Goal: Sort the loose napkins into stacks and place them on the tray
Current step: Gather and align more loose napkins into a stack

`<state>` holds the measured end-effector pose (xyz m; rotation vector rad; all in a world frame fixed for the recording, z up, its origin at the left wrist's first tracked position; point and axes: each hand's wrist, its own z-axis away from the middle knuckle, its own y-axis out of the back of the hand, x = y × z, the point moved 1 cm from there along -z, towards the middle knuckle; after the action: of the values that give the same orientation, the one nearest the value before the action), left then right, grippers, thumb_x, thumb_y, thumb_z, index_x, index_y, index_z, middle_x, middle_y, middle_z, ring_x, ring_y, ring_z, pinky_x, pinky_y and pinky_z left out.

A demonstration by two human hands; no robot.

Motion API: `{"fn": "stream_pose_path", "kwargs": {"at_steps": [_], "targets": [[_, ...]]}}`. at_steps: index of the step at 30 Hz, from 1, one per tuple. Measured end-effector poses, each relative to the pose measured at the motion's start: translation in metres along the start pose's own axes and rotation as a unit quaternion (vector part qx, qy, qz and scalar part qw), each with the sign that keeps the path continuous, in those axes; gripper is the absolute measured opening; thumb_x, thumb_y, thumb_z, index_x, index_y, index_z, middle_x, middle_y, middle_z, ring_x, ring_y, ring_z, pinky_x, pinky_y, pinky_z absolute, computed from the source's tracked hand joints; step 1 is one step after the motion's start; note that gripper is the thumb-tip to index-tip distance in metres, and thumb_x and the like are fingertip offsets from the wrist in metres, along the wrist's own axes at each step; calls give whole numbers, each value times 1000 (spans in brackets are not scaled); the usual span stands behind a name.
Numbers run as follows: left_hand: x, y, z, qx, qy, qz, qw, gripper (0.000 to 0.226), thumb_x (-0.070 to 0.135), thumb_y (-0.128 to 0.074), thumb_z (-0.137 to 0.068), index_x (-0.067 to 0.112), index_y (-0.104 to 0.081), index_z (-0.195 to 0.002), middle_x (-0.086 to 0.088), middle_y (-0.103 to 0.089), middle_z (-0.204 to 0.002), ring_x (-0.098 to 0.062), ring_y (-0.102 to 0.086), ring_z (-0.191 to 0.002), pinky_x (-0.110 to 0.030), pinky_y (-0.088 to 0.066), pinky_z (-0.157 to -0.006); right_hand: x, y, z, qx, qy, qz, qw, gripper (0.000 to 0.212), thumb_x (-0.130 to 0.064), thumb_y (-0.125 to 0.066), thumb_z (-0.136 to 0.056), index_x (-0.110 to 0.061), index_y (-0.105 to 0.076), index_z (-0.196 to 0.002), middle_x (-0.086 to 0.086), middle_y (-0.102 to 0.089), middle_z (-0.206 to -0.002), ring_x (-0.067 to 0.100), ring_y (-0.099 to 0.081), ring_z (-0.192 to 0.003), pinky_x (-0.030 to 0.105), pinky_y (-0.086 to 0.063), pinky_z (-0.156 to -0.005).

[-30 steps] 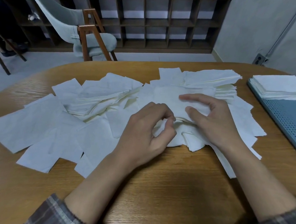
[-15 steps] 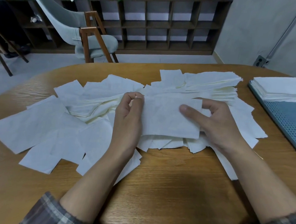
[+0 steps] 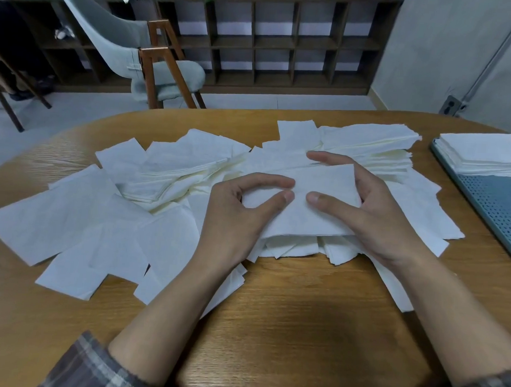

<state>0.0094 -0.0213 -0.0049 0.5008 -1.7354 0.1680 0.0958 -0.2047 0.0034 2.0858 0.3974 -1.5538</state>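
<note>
White paper loose napkins (image 3: 69,222) lie all over the wooden surface (image 3: 300,329), flat and crooked, some on top of others. Most of them spread out to the left of the fingers and behind them.

Between the two hands sits a small bundle (image 3: 323,182) of napkins, lifted a bit at its near edge. The left hand (image 3: 238,219) has its fingers (image 3: 272,181) curled, and the thumb and first finger pinch the bundle's left side. The right hand (image 3: 383,223) holds the right side, with the thumb pressed on top and the other fingers bent round the far edge.

I think both hands hold it like this to square the napkins, so the edges line up and none slide out. Thin paper slips easily, so a hold from two sides keeps it together.

Well off to the right of the right fingers is the blue tray (image 3: 502,212) with tiny holes. A neat stack (image 3: 484,152) rests at its far end, so the near part seems kept for more stacks. Lots of napkins are not yet sorted, so the job looks far from done.
</note>
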Motion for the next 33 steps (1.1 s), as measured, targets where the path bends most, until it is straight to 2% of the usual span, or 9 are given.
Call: {"fn": "stream_pose_path", "kwargs": {"at_steps": [9,13,16,19,21,23,26,29,33], "targets": [[0,-2,3,3,-2,-18,1000,13,20,-83,-91,26,-84,-103,20,-79,-107,6,-68,-111,-15,-51,-97,2,0,-1,4,5,56,998,58,-16,-75,-96,-47,-57,-141,-31,-58,-140,-9,-53,-130,12,-49,-100],[-1,-3,4,41,-6,-69,997,51,44,-85,-86,45,-66,-133,26,-64,-130,9,-58,-121,-14,-52,-94,0,1,0,18,7,5,1000,70,-15,-76,-94,-50,-48,-148,-35,-49,-146,-9,-48,-136,26,-48,-112],[3,-1,1,3,82,61,995,65,45,-83,-85,47,-53,-143,24,-70,-124,9,-66,-111,-11,-55,-83,-5,4,0,19,13,-87,996,82,-11,-74,-90,-48,-38,-154,-37,-55,-138,0,-57,-132,30,-56,-101],[2,-1,0,-18,123,129,984,58,31,-83,-90,42,-57,-141,9,-79,-115,-9,-76,-104,-29,-63,-85,-3,4,-2,32,7,-66,997,86,-12,-76,-92,-51,-32,-154,-25,-54,-143,1,-60,-127,20,-57,-93],[-2,2,-1,8,93,94,991,56,28,-82,-91,43,-57,-140,6,-77,-122,-11,-76,-106,-34,-64,-89,-3,5,-2,14,-17,-91,996,79,-19,-77,-89,-54,-39,-149,-12,-57,-148,13,-62,-130,30,-58,-97],[-5,5,-3,31,42,33,998,58,31,-82,-92,45,-53,-140,11,-71,-132,-8,-72,-111,-35,-63,-92,-4,6,-2,-23,-16,-110,994,60,-21,-75,-88,-42,-57,-141,-10,-64,-142,17,-62,-132,43,-53,-108],[-5,-1,1,35,-19,-22,999,64,30,-82,-93,42,-46,-145,22,-65,-131,0,-67,-115,-24,-59,-92,-2,7,-1,-20,21,18,999,29,-12,-73,-94,-26,-77,-119,-17,-73,-126,2,-61,-128,30,-45,-112],[-10,-4,2,60,-90,-144,984,68,35,-87,-86,37,-47,-142,18,-54,-133,-2,-56,-121,-12,-47,-93,7,8,-4,51,27,111,992,32,-3,-70,-97,-28,-80,-114,-24,-75,-118,-8,-62,-121,14,-43,-109],[-21,-9,1,-34,-137,-255,957,38,41,-91,-78,32,-65,-104,15,-59,-107,-5,-56,-99,-20,-44,-87,13,11,-6,113,37,112,987,33,-1,-68,-97,-26,-79,-116,-22,-76,-119,-6,-62,-123,13,-42,-109]]}}
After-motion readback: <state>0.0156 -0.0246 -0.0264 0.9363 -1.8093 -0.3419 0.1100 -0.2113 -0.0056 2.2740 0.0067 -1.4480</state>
